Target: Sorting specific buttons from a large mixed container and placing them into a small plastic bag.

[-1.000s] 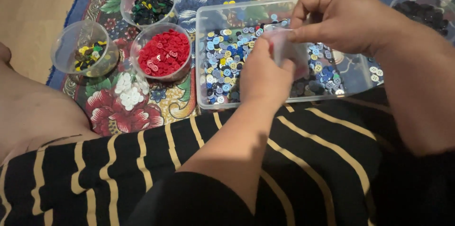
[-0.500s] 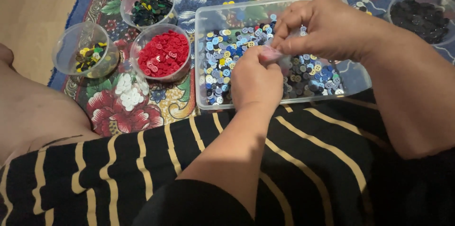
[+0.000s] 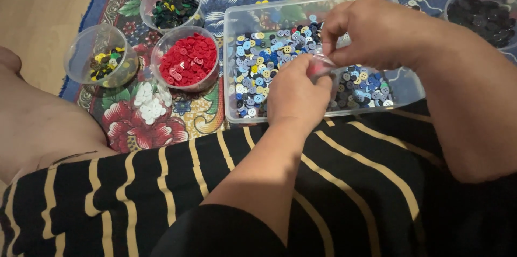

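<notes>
Both hands' grip pinches a small clear bag over the tray of mixed buttons.

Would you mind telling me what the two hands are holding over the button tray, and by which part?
Both the left hand and right hand pinch a small clear plastic packet between fingertips, apparently at its upper end; its contents cannot be told.
</notes>
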